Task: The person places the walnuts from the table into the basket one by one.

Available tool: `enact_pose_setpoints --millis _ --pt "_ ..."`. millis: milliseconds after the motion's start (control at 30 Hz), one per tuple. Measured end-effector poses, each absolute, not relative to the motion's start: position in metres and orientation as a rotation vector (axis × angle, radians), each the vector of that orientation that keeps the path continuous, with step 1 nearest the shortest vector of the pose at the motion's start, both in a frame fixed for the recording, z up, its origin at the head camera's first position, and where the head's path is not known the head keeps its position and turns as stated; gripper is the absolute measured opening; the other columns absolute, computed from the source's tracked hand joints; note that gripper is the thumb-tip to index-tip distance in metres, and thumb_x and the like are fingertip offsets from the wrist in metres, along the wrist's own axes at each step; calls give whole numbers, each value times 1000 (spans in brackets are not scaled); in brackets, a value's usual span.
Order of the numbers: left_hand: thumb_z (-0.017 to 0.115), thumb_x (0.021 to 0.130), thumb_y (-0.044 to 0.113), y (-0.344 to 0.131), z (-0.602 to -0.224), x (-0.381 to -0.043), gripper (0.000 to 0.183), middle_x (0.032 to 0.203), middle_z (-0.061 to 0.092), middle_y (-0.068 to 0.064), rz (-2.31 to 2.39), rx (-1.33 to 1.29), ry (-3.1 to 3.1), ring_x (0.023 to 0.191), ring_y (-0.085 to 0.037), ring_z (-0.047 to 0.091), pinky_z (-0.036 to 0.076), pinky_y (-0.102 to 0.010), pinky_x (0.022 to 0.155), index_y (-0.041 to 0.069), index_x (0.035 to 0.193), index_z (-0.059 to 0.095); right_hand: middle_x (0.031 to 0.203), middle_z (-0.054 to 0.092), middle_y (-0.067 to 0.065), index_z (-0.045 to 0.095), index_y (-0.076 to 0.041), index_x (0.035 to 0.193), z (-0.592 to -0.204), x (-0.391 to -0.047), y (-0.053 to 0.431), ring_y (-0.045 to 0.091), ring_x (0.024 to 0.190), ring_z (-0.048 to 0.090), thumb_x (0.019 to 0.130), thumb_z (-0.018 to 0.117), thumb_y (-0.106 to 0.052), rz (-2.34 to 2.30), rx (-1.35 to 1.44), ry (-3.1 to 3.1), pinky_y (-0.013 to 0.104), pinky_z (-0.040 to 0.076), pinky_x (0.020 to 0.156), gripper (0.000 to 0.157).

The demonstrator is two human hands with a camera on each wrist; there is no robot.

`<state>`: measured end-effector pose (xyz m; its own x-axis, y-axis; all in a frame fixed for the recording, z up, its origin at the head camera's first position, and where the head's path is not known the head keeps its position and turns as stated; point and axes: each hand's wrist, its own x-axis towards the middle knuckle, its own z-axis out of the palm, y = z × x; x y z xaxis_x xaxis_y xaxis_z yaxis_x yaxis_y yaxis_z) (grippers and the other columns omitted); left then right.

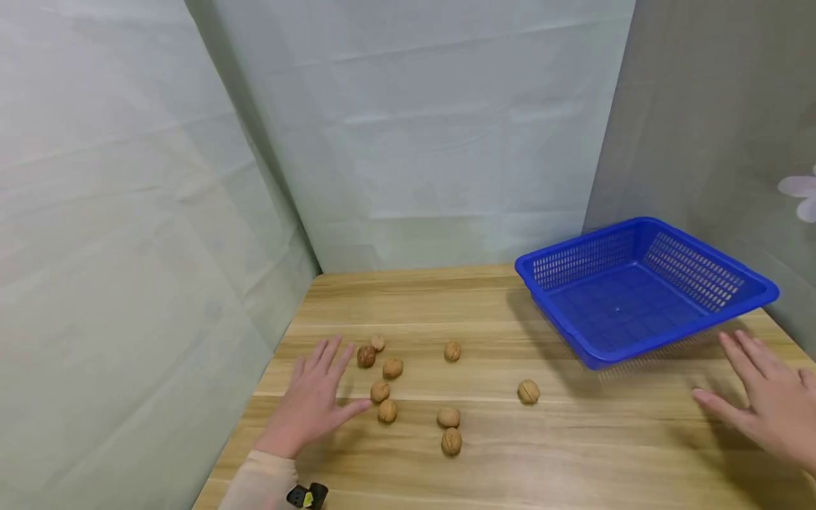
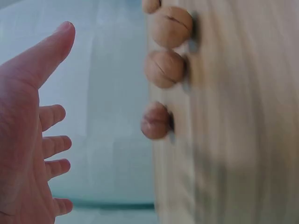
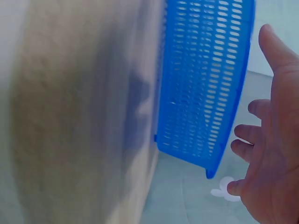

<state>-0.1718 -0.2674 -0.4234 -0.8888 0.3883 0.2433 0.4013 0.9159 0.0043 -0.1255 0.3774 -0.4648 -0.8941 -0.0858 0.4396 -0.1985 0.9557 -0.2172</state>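
Note:
My left hand point(image 1: 312, 404) hovers over the left part of the table, fingers spread and holding nothing. Just right of it lies a loose group of walnuts point(image 1: 392, 367), one of them a darker walnut point(image 1: 366, 356). The left wrist view shows the thumb and fingers apart from a walnut point(image 2: 163, 68). At the right, my right hand point(image 1: 771, 397) is held with fingers extended and thumb out, close to the near right side of a blue plastic basket point(image 1: 663, 343). In the right wrist view a gap shows between this hand and the basket's slotted wall point(image 3: 201, 84).
More walnuts lie toward the middle: a single walnut point(image 1: 452, 351), a touching pair with one walnut point(image 1: 451, 442) in front, and a walnut point(image 1: 528, 392) near the basket. The wooden table point(image 1: 574, 453) ends at pale cloth point(image 1: 414, 142) hung behind and at both sides.

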Motion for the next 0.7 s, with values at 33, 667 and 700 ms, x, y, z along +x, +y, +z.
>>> enact_pose_setpoints --millis 33,667,700 --pt "63 79 68 -264 -421 -172 100 158 17 -17 -75 -611 -2829 144 -38 13 19 -70 104 13 153 25 153 16 30 16 -4 153 -464 -127 380 44 142 8 81 68 -56 379 227 -2614 73 1 103 103" --pt "33 85 79 -94 -362 -191 96 161 3 -9 171 -1118 -2689 146 -29 1 11 -58 112 20 156 10 145 14 43 18 10 147 -408 -201 423 54 137 5 99 48 -46 455 163 -2631 60 1 111 80" --pt "31 85 80 -82 -361 -191 95 161 0 -8 194 -1140 -2689 146 -28 -1 10 -57 113 20 156 8 145 13 44 16 12 147 -406 -207 425 55 137 4 99 46 -47 432 148 -2679 61 0 111 81"
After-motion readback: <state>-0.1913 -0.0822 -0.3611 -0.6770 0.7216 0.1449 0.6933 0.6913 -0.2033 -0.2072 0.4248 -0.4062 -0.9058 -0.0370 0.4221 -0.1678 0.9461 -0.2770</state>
